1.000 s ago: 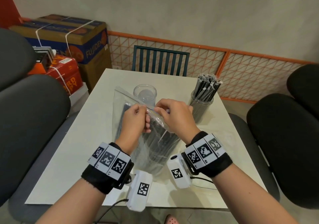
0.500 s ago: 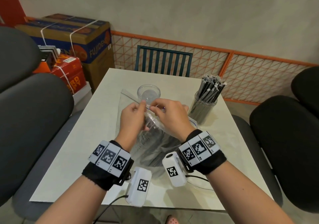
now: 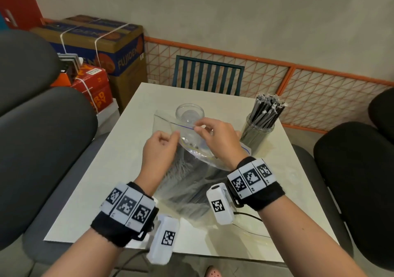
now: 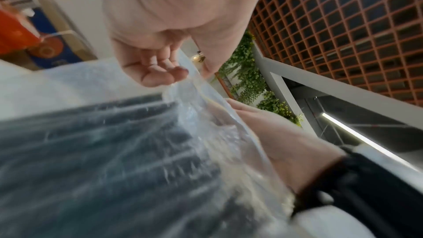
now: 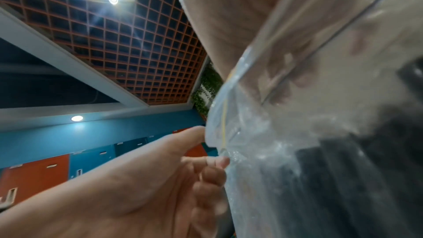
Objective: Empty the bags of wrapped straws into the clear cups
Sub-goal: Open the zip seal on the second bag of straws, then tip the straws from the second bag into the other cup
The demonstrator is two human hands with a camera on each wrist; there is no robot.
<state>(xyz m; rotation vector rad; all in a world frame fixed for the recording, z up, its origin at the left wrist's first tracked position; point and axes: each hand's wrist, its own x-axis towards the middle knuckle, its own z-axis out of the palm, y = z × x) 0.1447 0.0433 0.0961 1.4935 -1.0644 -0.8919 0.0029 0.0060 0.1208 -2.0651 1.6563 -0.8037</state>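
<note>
A clear zip bag (image 3: 187, 183) full of dark wrapped straws stands on the white table (image 3: 102, 187) in front of me. My left hand (image 3: 162, 144) pinches the near lip of its mouth; my right hand (image 3: 213, 136) pinches the far lip, and the mouth gapes between them. The wrist views show the bag (image 4: 114, 160) (image 5: 320, 151) close up, with my left fingers (image 4: 160, 71) and right fingers (image 5: 213, 166) curled on the plastic. An empty clear cup (image 3: 189, 114) stands just behind the bag. A second clear cup (image 3: 259, 131) at the right is packed with wrapped straws (image 3: 268, 110).
Black padded chairs (image 3: 42, 148) (image 3: 358, 180) flank the table on both sides. A teal slatted chair (image 3: 207, 76) stands at the far edge. Strapped cardboard boxes (image 3: 102, 46) are stacked at the back left. An orange mesh fence (image 3: 319, 97) runs along the wall.
My hands have drawn apart, the left toward me and the right away, and the bag's mouth has opened wider. The bag's top has risen a little.
</note>
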